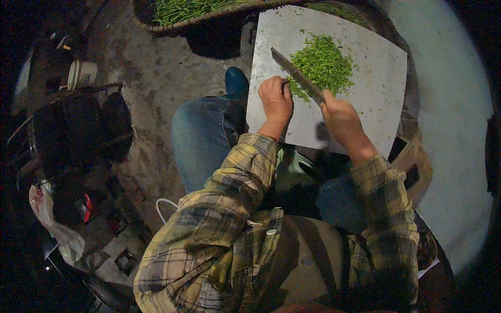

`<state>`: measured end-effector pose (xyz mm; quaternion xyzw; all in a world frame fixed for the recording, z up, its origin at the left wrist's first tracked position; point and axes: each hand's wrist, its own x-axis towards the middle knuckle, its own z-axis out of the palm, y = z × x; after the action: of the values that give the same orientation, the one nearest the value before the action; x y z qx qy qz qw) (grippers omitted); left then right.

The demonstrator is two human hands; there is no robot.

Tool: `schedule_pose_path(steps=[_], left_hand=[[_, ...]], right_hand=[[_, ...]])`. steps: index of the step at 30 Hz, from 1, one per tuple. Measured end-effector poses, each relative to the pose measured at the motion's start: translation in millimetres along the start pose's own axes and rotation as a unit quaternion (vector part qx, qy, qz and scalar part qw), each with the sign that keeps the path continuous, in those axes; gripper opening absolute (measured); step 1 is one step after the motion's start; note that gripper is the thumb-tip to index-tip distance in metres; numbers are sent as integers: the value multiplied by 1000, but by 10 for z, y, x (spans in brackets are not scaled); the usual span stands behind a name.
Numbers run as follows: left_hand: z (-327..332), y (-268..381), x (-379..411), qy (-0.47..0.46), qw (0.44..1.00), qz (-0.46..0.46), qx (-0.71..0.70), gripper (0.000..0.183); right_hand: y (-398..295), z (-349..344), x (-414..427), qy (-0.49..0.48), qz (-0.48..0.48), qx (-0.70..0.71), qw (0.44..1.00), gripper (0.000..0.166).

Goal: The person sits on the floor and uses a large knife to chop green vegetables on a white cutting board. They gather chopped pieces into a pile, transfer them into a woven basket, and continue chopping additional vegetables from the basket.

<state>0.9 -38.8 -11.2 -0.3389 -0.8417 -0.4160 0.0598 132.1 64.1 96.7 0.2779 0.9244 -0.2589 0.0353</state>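
Note:
A pale, flat cutting board (270,43) lies before me, with a heap of finely chopped green stems (325,62) on its middle. My right hand (344,117) grips a kitchen knife (299,76) by the handle. Its long blade points up and left, held slantwise along the near left edge of the heap. My left hand (276,98) rests on the board's left part with fingers curled, close beside the blade and some cut pieces. Whether anything is under those fingers is hidden. Small green bits are scattered over the board's right side.
Beyond the board's upper left stands a woven basket (166,30) of long green stems (195,9). A white bucket (84,74) sits at far left. Hollow blocks (422,172) stand at right beside a pale wall (450,129). A plastic bag (58,223) lies lower left.

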Motion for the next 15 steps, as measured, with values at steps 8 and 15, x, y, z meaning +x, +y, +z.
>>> schedule_pose_path(steps=[8, 15], left_hand=[[-15, 17, -1, 3, 1000, -5, 6, 15], [-15, 30, 27, -23, 1000, -13, -4, 12]], right_hand=[[-1, 10, -42, -32, 8, -7, 999, 17], [69, 311, 188, -16, 38, 18, 999, 26]])
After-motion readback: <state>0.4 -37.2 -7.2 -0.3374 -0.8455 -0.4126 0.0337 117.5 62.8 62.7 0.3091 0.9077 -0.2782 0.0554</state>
